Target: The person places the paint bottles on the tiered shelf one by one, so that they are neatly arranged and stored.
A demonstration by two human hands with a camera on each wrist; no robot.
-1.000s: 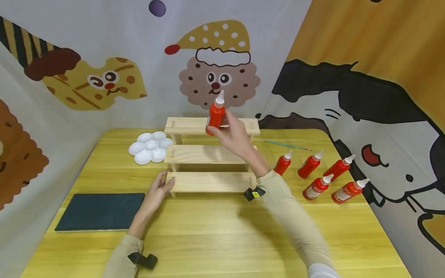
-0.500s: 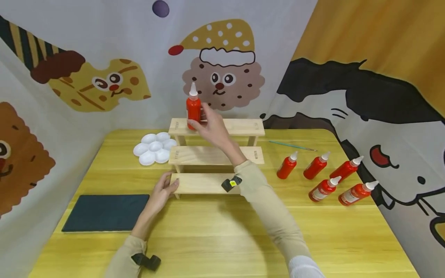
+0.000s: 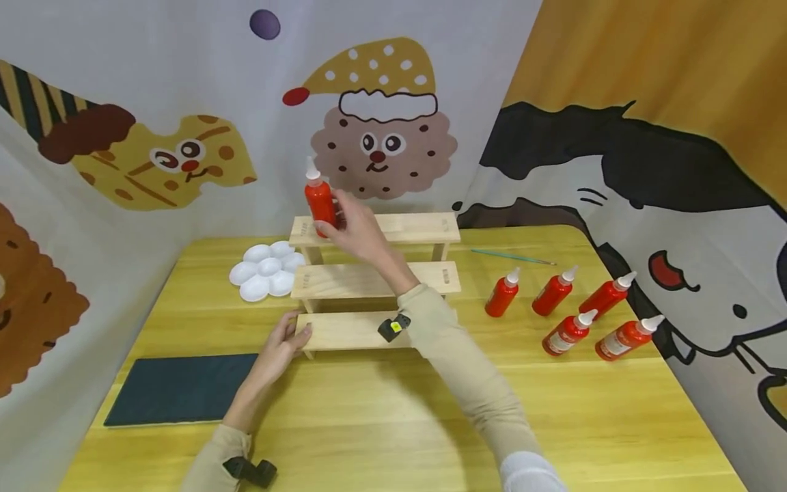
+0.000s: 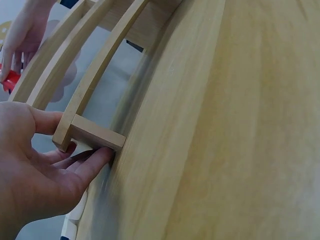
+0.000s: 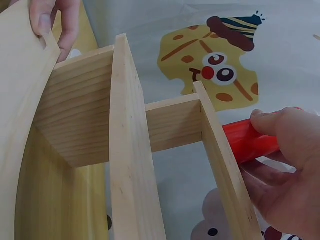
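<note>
A three-step wooden display rack [image 3: 363,280] stands on the table [image 3: 381,417]. My right hand [image 3: 356,229] holds a red squeeze bottle [image 3: 320,203] with a white pointed nozzle at the left end of the top step, thumb and fingers around its body. In the right wrist view, the bottle's base is right at the top board [image 5: 220,160]. My left hand [image 3: 279,352] grips the left end of the lowest step. The left wrist view has its thumb over the board end [image 4: 65,132] and its fingers around the support below.
Several similar red bottles [image 3: 555,295] stand on the right of the table. A thin teal paintbrush [image 3: 510,257] lies behind them. On the left are a white flower-shaped palette [image 3: 268,267] and a dark flat rectangular board [image 3: 181,389]. A printed cloth [image 3: 246,68] hangs behind.
My right hand has carried the red squeeze bottle leftward along the top step to its left end, and now slightly lower. My left hand keeps its grip on the rack.
</note>
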